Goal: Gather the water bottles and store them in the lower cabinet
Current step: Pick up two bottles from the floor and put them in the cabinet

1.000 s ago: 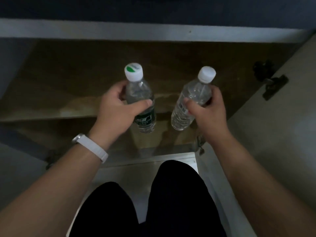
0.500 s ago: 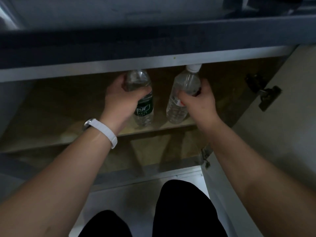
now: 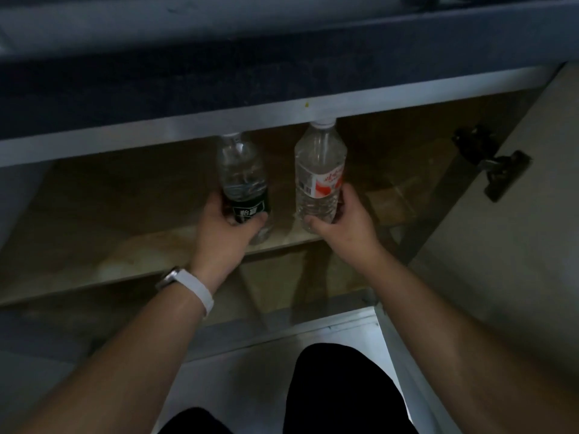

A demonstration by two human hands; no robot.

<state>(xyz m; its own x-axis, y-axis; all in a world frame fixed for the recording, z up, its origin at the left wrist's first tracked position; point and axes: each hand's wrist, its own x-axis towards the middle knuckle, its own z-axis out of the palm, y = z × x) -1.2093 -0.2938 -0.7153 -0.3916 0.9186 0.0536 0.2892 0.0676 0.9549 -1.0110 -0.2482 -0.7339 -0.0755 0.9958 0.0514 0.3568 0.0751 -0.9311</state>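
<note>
Two clear plastic water bottles stand upright on the wooden shelf (image 3: 131, 258) inside the open lower cabinet. The dark-labelled bottle (image 3: 241, 170) is on the left, its cap hidden behind the cabinet's white top rail (image 3: 156, 133). My left hand (image 3: 227, 228) wraps its lower part. The red-and-white-labelled bottle (image 3: 319, 164) is on the right, its white cap just below the rail. My right hand (image 3: 343, 223) grips it near the base.
The cabinet door (image 3: 517, 245) hangs open on the right, with a dark hinge (image 3: 498, 170) on its inner face. A dark countertop edge (image 3: 282, 67) overhangs above. The cabinet floor (image 3: 269, 289) lies under the shelf. My dark-trousered knees (image 3: 341, 389) are over the white floor.
Both hands have slid down from the bottles' upper parts to near their bases. The bottles now rest further in on the shelf, and the view has tilted up.
</note>
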